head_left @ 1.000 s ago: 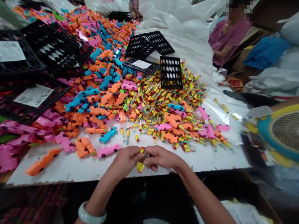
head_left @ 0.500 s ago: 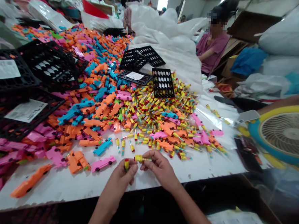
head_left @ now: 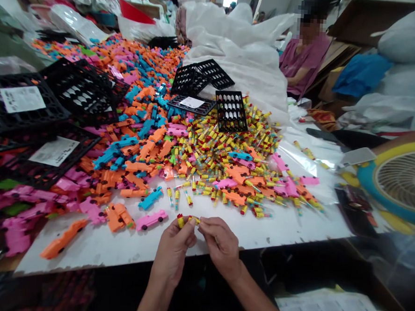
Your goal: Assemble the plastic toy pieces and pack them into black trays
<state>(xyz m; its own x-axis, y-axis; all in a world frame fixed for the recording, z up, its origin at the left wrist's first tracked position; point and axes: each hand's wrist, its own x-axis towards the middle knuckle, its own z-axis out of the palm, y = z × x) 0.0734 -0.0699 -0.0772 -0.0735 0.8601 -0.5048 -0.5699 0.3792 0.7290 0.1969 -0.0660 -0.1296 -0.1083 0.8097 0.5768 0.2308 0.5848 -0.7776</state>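
Both hands meet at the front edge of the white table (head_left: 125, 242). My left hand (head_left: 174, 245) is closed around a small yellow tube with a red end (head_left: 180, 221), which sticks up by the index finger. A second small yellow tube (head_left: 195, 220) lies between my two hands; the fingertips of my right hand (head_left: 221, 245) pinch one end of it, and my left thumb is at the other. Its far end is hidden by fingers. Just left of my hands is a pink toy car (head_left: 152, 219), with a blue toy car (head_left: 151, 198) behind it.
Beyond my hands spreads a pile of yellow tubes (head_left: 208, 151). A heap of coloured toy cars (head_left: 142, 118) covers the left. Black plastic trays (head_left: 231, 111) lie on top. A yellow and blue fan (head_left: 367, 184) stands at right. Another person (head_left: 302, 63) sits behind.
My hands have drawn together, and the second tube has shifted from clear view to mostly covered by my fingers. The whole view has swung slightly left.
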